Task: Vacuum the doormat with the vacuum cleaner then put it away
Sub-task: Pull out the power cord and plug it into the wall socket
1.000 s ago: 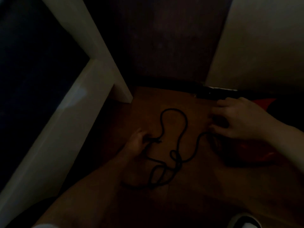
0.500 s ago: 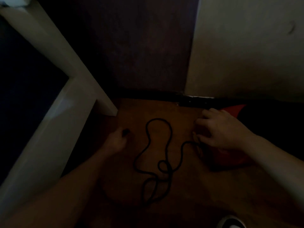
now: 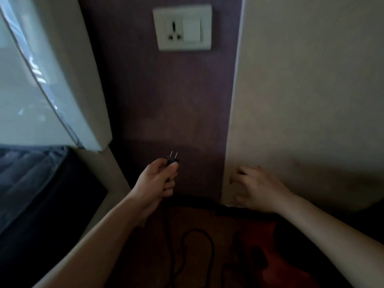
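My left hand (image 3: 158,179) grips a black two-pin plug (image 3: 172,160), its metal prongs pointing up toward the purple wall. The black cord (image 3: 197,242) runs down from that hand and loops on the wooden floor. High on the wall, well above the plug, sits a white socket plate (image 3: 182,28) with a switch. My right hand (image 3: 257,188) hovers beside the wall corner, fingers loosely spread, holding nothing. Below it a red vacuum cleaner body (image 3: 270,252) lies on the floor, partly hidden by my right forearm.
A pale door or cabinet panel (image 3: 52,80) leans in from the left, with a dark area (image 3: 31,194) below it. A cream wall (image 3: 311,100) fills the right side. A dark skirting strip (image 3: 197,202) runs along the floor edge.
My left hand picked the plug off the floor and raised it toward the wall. My right hand lifted off the red vacuum. The view tilted upward, bringing the socket into sight.
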`<state>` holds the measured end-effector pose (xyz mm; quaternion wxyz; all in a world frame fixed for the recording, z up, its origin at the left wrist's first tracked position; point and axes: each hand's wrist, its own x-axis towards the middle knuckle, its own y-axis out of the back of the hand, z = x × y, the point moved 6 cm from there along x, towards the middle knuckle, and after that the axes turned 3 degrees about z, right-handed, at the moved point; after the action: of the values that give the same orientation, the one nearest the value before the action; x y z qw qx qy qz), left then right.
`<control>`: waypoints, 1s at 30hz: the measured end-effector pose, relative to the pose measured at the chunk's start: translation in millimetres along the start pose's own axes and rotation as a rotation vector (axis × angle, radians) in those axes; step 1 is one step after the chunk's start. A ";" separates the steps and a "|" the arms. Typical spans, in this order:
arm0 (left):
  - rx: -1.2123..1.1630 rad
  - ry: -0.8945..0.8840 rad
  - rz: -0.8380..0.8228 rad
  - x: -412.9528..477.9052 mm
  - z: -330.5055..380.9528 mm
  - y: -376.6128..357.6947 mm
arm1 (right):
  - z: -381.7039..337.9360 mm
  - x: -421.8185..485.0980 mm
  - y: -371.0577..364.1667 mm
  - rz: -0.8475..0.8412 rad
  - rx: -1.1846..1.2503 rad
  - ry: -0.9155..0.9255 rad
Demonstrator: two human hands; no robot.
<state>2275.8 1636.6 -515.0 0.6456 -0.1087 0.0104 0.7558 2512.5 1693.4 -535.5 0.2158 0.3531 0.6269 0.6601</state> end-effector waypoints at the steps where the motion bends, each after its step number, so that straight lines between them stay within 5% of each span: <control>1: -0.048 -0.037 -0.009 -0.6 15.7 -4.8 | 1.5 8.9 23.3 0.084 -0.004 0.013; 8: 0.085 -0.308 0.129 4.7 107.7 -22.0 | 4.0 62.4 151.7 0.406 -0.049 0.088; 16: 0.769 -0.738 0.473 6.5 208.5 -28.4 | 5.7 120.8 256.6 0.777 -0.224 0.384; 22: 0.872 -0.612 0.510 14.8 252.2 -29.0 | 17.9 141.4 271.5 0.632 -0.362 0.474; 30: 1.170 -0.612 0.597 46.8 246.3 -31.5 | 18.8 160.2 266.9 0.794 -0.461 0.479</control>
<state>2262.8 1725.9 -279.0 0.3380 0.4786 0.2615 0.7671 2463.1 1790.4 -243.2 -0.1286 0.3463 0.3146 0.8744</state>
